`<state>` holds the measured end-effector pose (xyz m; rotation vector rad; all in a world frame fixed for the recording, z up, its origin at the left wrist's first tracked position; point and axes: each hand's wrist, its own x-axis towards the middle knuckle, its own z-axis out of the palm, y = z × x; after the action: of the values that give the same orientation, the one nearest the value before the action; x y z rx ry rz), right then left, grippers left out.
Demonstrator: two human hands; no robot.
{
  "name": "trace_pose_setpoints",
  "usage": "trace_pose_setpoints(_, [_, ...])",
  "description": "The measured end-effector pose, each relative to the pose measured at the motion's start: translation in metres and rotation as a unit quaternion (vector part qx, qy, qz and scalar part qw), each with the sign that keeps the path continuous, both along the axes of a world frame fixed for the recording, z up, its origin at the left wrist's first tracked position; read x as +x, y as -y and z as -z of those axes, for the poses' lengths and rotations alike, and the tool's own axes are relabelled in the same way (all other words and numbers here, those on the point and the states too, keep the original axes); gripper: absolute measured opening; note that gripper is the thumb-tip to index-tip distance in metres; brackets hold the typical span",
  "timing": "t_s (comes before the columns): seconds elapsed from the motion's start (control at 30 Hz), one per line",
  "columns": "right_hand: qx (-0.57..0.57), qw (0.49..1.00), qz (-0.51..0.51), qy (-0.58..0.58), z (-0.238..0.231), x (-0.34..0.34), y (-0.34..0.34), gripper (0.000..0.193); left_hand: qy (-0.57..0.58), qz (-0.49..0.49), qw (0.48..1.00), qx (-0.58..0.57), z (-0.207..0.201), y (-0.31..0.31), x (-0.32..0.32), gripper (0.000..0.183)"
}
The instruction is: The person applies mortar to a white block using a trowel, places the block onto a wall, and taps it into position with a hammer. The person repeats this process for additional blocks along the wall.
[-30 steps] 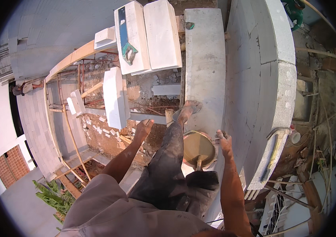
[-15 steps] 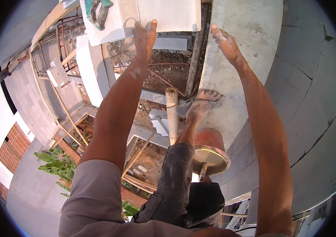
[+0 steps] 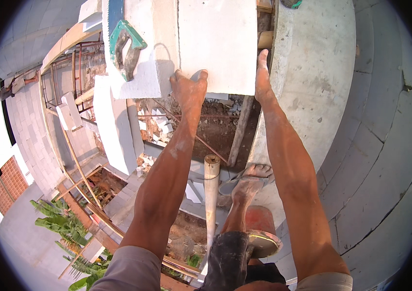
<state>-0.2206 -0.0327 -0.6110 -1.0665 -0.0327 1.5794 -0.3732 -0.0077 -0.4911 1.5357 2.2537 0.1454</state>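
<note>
A large white lightweight block (image 3: 218, 48) lies at the top middle, spanning toward the concrete ledge. My left hand (image 3: 190, 92) grips its near edge at the left corner, thumb on top and the other fingers partly hidden. My right hand (image 3: 263, 85) is closed against the block's right side, thumb pointing up along it, its other fingers mostly out of sight. Left of this block sits another white block (image 3: 140, 80), with a hand saw (image 3: 127, 48) on it that has a green and black handle and a blue blade.
My sandalled foot (image 3: 252, 182) stands on the concrete ledge (image 3: 307, 97). Beside it are an upright bamboo pole (image 3: 211, 194) and a red bucket (image 3: 260, 220). An open gap with rubble and thin rods (image 3: 206, 138) lies below. A grey block wall (image 3: 380, 145) rises right; plants (image 3: 63, 220) grow far below left.
My right hand has moved left from above the ledge onto the block's right side. My left hand stays on its near edge. The view has shifted, showing more of the saw.
</note>
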Motion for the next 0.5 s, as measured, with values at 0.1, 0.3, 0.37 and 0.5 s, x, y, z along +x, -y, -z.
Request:
trace_pose_setpoints(0.1, [0.004, 0.999, -0.031, 0.032, -0.019, 0.02, 0.011, 0.091, 0.042, -0.013, 0.999, -0.012, -0.006, 0.008, 0.007, 0.082])
trace_pose_setpoints(0.3, [-0.01, 0.994, -0.073, 0.075, -0.069, 0.049, 0.059, 0.105, 0.036, 0.024, 0.999, 0.005, -0.037, 0.059, 0.015, 0.075])
trace_pose_setpoints(0.37, [0.006, 0.987, -0.107, 0.123, -0.107, 0.053, 0.09, 0.111, 0.066, 0.015, 0.998, 0.001, -0.064, 0.079, 0.007, 0.07])
trace_pose_setpoints(0.5, [-0.074, 0.98, -0.142, 0.118, -0.193, 0.071, 0.13, 0.117, 0.131, -0.024, 0.986, -0.104, -0.129, 0.111, -0.014, 0.062])
